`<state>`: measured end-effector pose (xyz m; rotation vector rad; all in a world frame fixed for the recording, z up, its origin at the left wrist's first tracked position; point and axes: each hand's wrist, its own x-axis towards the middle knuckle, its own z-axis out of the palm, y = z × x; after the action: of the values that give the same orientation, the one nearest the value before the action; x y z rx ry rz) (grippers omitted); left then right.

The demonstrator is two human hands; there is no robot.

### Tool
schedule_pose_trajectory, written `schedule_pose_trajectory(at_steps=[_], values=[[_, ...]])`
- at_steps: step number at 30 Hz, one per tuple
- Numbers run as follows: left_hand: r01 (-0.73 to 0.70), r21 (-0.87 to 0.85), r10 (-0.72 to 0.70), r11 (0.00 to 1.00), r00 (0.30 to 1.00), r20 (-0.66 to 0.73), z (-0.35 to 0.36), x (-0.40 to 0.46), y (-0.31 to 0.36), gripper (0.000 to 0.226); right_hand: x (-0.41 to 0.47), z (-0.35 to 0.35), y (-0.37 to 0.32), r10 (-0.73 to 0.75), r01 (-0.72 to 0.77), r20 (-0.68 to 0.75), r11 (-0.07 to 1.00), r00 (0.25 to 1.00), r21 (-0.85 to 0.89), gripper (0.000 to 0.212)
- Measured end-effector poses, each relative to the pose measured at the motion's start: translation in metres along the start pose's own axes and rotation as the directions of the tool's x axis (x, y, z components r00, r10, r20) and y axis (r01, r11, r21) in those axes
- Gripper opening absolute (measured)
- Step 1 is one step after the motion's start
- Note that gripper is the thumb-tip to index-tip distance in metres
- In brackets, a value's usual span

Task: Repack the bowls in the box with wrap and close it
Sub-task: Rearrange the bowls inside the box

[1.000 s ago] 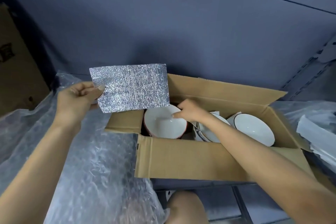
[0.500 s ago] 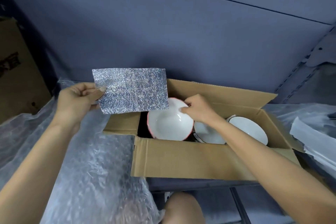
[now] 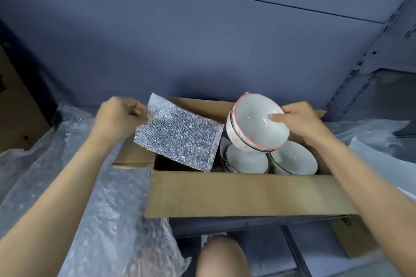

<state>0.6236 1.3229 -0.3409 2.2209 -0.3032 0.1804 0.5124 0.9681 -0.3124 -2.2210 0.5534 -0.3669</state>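
Lifted since a second ago, the red-rimmed bowl (image 3: 257, 122) now hangs tilted above the open cardboard box (image 3: 247, 195), and the silver foil wrap (image 3: 177, 136) has dropped from upright to slant over the box's empty 9 o'clock end. Largest in view, the box sits on a shelf amid clear bubble wrap (image 3: 108, 209) spreading to its 8 o'clock; its flaps stand open. Two more white bowls (image 3: 292, 159) rest inside at the 3 o'clock end, directly under the raised one. A person's right hand (image 3: 299, 119) grasps the lifted bowl by its rim at 3 o'clock, thumb inside, fingers behind; the left hand (image 3: 119, 117) pinches the wrap's upper corner at 10 o'clock. The grip on the bowl is one-handed and on a smooth edge, so a slip would likely send it onto the bowls beneath and chip them. Held by a single corner, the wrap may sag or fold, leaving the bowl seated against bare cardboard or its neighbours.
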Motion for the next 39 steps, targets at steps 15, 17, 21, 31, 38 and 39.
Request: schedule_pose_trajectory(at_steps=[15, 17, 21, 31, 38, 39], values=[[-0.172, 0.210, 0.116, 0.963, 0.960, 0.254, 0.043, 0.021, 0.024, 0.017, 0.008, 0.004, 0.024, -0.004, -0.006, 0.069, 0.991, 0.998, 0.134, 0.032], [-0.204, 0.250, 0.120, 0.946, 0.942, 0.315, 0.053, 0.030, 0.024, 0.019, 0.011, 0.007, 0.026, -0.004, -0.008, 0.081, 0.990, 0.997, 0.140, 0.028], [-0.250, 0.284, 0.103, 0.926, 0.888, 0.448, 0.073, 0.044, 0.021, 0.023, 0.015, 0.014, 0.028, -0.014, -0.004, 0.125, 0.990, 0.992, 0.144, 0.036], [-0.384, 0.384, 0.140, 0.840, 0.836, 0.530, 0.106, 0.044, 0.007, 0.017, 0.025, 0.029, 0.036, -0.025, 0.002, 0.170, 0.991, 0.985, 0.133, 0.058], [-0.396, 0.465, 0.151, 0.792, 0.864, 0.480, 0.102, 0.035, 0.009, 0.028, 0.027, 0.037, 0.036, -0.020, -0.002, 0.133, 0.987, 0.991, 0.164, 0.033], [-0.388, 0.451, 0.170, 0.804, 0.877, 0.450, 0.099, 0.033, 0.011, 0.028, 0.027, 0.037, 0.033, -0.018, -0.003, 0.130, 0.987, 0.991, 0.159, 0.032]])
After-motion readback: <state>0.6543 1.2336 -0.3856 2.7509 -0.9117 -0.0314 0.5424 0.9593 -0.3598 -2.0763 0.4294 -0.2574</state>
